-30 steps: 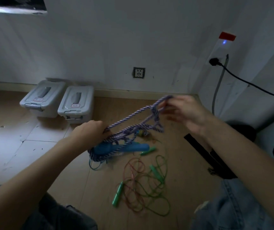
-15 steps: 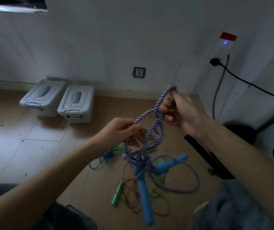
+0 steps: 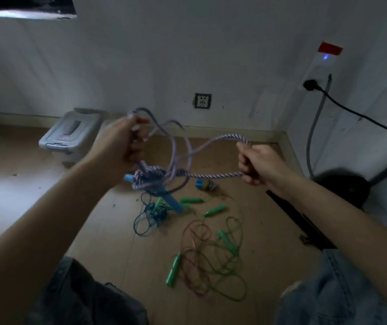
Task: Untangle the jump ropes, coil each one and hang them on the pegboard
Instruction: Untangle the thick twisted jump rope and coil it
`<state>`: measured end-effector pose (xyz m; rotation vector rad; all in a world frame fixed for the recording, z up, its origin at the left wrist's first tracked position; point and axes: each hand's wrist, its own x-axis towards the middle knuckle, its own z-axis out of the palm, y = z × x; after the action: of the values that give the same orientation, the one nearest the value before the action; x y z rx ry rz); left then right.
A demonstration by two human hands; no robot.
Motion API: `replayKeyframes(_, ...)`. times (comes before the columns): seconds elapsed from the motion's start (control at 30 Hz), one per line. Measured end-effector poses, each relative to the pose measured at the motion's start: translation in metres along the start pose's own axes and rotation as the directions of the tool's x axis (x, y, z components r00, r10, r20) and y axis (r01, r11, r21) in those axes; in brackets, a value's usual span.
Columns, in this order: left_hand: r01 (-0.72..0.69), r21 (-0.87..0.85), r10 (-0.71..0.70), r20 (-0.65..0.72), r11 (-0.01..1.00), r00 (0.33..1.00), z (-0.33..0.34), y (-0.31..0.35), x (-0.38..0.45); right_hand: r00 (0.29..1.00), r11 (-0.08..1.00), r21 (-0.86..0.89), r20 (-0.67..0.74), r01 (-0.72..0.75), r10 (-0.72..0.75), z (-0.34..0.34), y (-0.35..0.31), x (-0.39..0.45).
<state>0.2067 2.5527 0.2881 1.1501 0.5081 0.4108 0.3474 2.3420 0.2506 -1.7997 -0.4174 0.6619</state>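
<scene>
**Q:** What has just changed?

**Me:** Half a second ago my hands sat close together, one above the other, with the blue handles dangling under them. Now I've drawn them apart. My left hand (image 3: 120, 146) has its grip closed round a bunch of loops of the purple braided jump rope (image 3: 211, 175), raised up left of centre. My right hand (image 3: 255, 164) has its grip closed on a bend of the same rope, out to the right, so one strand runs nearly taut between that hand and the knot (image 3: 150, 177).

**Q:** And the knot itself?

**Me:** It hangs just below my left hand, a tight clump, with a blue handle (image 3: 172, 202) poking down from it towards the floor (image 3: 94, 231). Several loops blur above it, so I can't trace which strand passes through which.

**Q:** What does that mean for the job?

**Me:** Spreading the rope exposes the snarl, but I judge that pulling harder would only cinch it. This rope isn't free yet, let alone coiled.

**Q:** The others?

**Me:** On the floor: a thin teal rope (image 3: 151, 216) bunched below the knot, and a green rope (image 3: 230, 266) and a red rope (image 3: 195, 233) overlapping nearer me, green handles scattered about. No pegboard is in view.
</scene>
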Motion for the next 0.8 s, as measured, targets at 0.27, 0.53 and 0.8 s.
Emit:
replayKeyframes(0.27, -0.016, 0.090, -0.017, 0.351, 0.996, 0.936, 0.031, -0.014, -0.009, 0.917, 0.784, -0.512, 0.360, 0.350, -0.173, 0.028, -0.001, -0.013)
replayKeyframes(0.53, -0.022, 0.107, -0.027, 0.435, 0.994, 0.900, 0.029, -0.023, -0.007, 0.860, 0.937, -0.185, 0.478, 0.296, -0.177, 0.047, -0.010, -0.028)
replayKeyframes(0.8, -0.130, 0.534, -0.103, 0.384, 0.835, 0.917, 0.026, -0.052, -0.021, 0.960, 0.983, 0.069, 0.213, 0.168, -0.179, 0.010, -0.036, -0.017)
